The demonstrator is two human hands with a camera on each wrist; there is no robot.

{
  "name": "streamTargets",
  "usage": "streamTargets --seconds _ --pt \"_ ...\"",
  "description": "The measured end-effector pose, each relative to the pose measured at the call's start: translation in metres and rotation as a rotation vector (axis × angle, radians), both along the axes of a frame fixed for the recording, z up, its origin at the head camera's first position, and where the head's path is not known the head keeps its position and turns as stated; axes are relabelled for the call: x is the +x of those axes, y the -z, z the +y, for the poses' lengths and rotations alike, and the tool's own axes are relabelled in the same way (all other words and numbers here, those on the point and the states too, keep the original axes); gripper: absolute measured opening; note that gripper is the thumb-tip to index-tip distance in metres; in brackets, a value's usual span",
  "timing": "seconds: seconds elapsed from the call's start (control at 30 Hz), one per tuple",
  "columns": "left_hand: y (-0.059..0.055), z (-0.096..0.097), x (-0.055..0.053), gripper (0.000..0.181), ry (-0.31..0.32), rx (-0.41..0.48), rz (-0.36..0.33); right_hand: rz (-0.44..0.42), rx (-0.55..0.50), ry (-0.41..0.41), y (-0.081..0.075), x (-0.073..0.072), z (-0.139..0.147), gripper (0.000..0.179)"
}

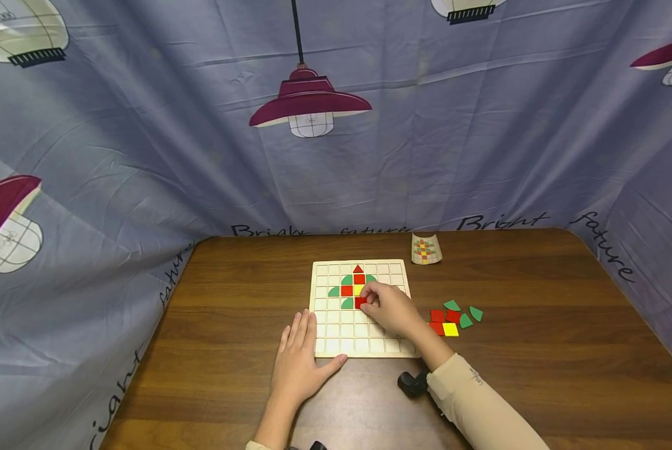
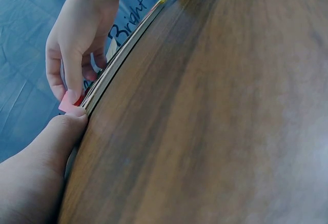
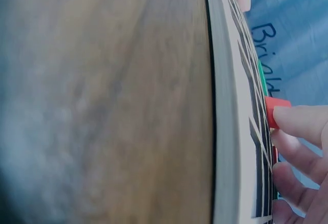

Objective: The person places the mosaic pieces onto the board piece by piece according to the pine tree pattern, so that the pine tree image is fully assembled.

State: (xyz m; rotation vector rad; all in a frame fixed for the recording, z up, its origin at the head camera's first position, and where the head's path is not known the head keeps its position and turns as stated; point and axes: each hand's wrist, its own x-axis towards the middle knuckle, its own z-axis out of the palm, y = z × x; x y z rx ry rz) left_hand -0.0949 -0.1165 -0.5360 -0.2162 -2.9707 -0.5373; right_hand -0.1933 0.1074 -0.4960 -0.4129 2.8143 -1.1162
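A pale wooden grid board (image 1: 332, 331) lies on the table, with a pattern of red, green and yellow tiles in its upper squares. My right hand (image 1: 393, 309) reaches over it from the right and pinches a red square tile (image 3: 275, 112) between thumb and fingertips. In the right wrist view that tile stands tilted at the board's surface, close to a green tile (image 3: 263, 78). My left hand (image 1: 299, 369) lies along the board's lower left corner, its fingers straight on the left edge and its thumb spread to the front edge.
Right of the board lie loose tiles: several red squares (image 1: 437, 315), a yellow square (image 1: 451, 329) and several green quarter-rounds (image 1: 476, 313). Behind the board's right corner stands a curled pattern card (image 1: 426, 249). A patterned curtain (image 1: 324, 181) hangs around the wooden table (image 1: 245, 281).
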Motion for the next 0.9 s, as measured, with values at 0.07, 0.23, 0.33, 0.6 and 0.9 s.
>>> streamTargets --seconds 0.07,0.23,0.33,0.6,0.9 --pt "0.0001 0.0 -0.0002 0.109 -0.001 -0.005 -0.001 0.014 0.005 0.007 0.0 0.0006 -0.001 0.011" --pt "0.0006 -0.0003 -0.0007 0.11 -0.003 -0.015 -0.002 0.046 0.027 0.021 0.0013 0.0003 -0.0018 0.011" --pt "0.0006 -0.0002 -0.0008 0.109 -0.001 -0.01 -0.002 0.053 0.037 0.029 0.0021 -0.0002 -0.002 0.012" --pt "0.0008 0.0002 -0.001 0.109 0.0 -0.005 -0.001 0.074 0.051 0.029 0.0033 -0.0005 -0.0021 0.011" --pt "0.0011 0.0002 0.0 0.108 0.0 -0.001 0.005 0.109 0.062 0.009 0.0066 -0.0014 -0.0021 0.006"
